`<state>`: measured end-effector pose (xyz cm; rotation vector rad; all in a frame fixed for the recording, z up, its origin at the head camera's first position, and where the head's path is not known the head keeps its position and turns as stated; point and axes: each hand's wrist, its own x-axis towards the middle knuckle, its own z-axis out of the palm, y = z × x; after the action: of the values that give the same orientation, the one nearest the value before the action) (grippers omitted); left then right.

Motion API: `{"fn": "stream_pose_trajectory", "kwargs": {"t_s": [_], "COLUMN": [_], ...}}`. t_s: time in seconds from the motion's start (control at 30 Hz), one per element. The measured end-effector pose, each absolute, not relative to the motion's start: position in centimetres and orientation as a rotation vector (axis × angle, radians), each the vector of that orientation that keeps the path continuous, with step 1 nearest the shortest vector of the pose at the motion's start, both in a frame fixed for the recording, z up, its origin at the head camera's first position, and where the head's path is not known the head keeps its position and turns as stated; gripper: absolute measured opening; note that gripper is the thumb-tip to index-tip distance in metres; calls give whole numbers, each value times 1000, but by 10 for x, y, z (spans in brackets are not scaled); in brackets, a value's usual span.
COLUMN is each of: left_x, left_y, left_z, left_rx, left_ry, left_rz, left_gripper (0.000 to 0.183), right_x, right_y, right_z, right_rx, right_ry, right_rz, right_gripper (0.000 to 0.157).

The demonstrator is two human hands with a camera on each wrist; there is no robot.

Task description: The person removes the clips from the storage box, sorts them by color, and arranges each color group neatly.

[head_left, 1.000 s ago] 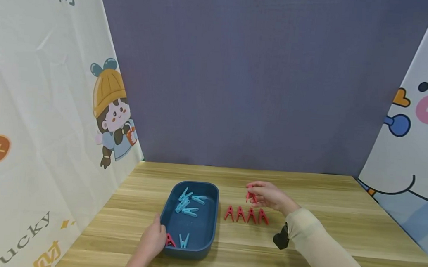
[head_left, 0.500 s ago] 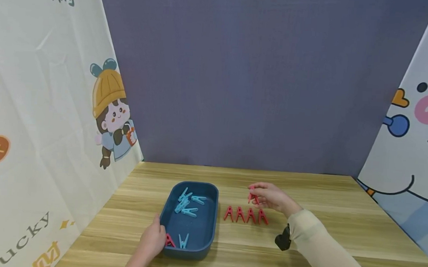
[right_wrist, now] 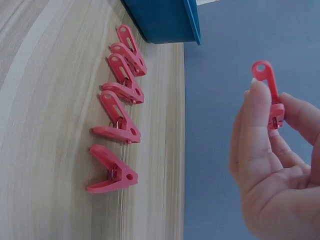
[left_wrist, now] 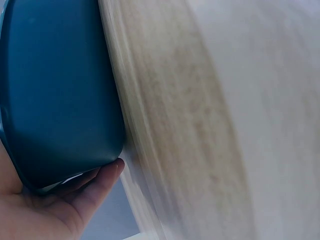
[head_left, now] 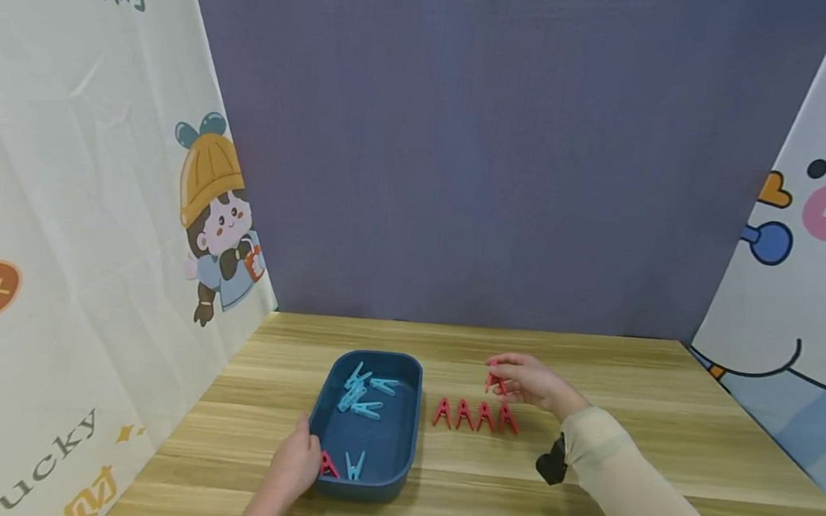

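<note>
My left hand (head_left: 294, 461) grips the near left side of a dark blue plastic bin (head_left: 379, 439); in the left wrist view, fingers curl round the bin's end wall (left_wrist: 65, 100). Several light blue clothespins (head_left: 354, 398) lie inside, most toward the far end. One red clothespin (head_left: 328, 465) lies at its near left corner, partly behind the hand. My right hand (head_left: 530, 382) pinches another red clothespin (right_wrist: 270, 90) between thumb and fingers, held up above the table. Just below it in the head view, several red clothespins (head_left: 486, 417) form a row.
The wood-grain table (head_left: 483, 495) runs back to a dark purple-grey panel (head_left: 464, 150). Printed sheets with cartoon figures stand at left (head_left: 101, 188) and right. A black piece (head_left: 552, 461) hangs at the right wrist, by the sleeve (head_left: 628, 473).
My right hand has shifted slightly to the right with the red clothespin in its fingers. The left hand and the bin stay where they were.
</note>
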<state>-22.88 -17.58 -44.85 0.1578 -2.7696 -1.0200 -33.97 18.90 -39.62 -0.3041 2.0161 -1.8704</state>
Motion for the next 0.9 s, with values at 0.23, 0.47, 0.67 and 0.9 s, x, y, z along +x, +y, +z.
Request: {"fn": "stream_pose_trajectory", "kwargs": {"t_s": [0.23,0.47,0.67,0.9], "left_x": [-228,-228,-228,-228], "left_y": [-175,-175,-175,-174], "left_z": [-447,-447,-447,-447], "left_rx": [162,157,157,160], "left_ry": [-2771,-2767,-2766,-2765], "left_rz": [-1019,-1011,-1014,-1003], "left_gripper": [50,50,50,50], "right_x": [-338,-339,-340,-342], "right_y": [195,200,204,209], "right_z": [-398,-399,-401,-403], "right_rx": [-303,-268,-258,-235], "right_ry": [2016,1992,1998,2013], "right_rz": [-1887,-1910,-1908,-1904], "right_gripper": [44,42,43,43]}}
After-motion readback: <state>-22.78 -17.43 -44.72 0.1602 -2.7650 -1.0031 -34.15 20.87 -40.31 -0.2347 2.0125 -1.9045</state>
